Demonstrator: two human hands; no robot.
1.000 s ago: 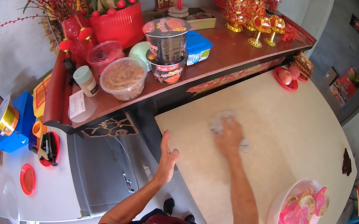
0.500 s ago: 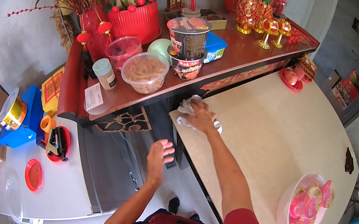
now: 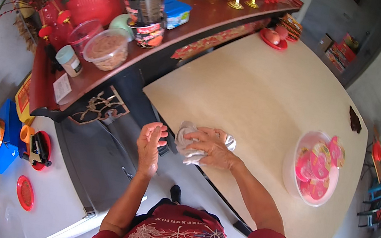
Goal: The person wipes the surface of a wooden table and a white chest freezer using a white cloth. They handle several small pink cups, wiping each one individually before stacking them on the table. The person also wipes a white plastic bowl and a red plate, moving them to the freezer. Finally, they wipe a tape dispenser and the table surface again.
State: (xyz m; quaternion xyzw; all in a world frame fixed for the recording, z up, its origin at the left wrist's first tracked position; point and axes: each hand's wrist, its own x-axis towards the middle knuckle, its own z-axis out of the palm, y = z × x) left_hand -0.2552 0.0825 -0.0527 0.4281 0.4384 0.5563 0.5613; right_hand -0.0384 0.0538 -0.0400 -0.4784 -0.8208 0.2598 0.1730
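A crumpled white-grey cloth [image 3: 182,141] lies at the near left edge of the beige table [image 3: 274,98], partly hanging past the edge. My right hand [image 3: 213,148] is over it, fingers bent into its folds and gripping it. The hand hides the middle of the cloth. My left hand [image 3: 149,146] hovers beside the table, left of the cloth. It holds nothing; its fingers are loosely curled and a little apart.
A translucent tub [image 3: 292,174] of pink packages stands on the table's right side. At the far end sits a red plate [image 3: 273,44] with round fruit. A dark red altar table [image 3: 206,26] bears noodle cups, tubs and ornaments. A white-topped surface [image 3: 58,187] is at left.
My right hand has drawn the cloth from the table's far left corner toward me along the edge. The view has shifted; my left hand stays raised and holds nothing.
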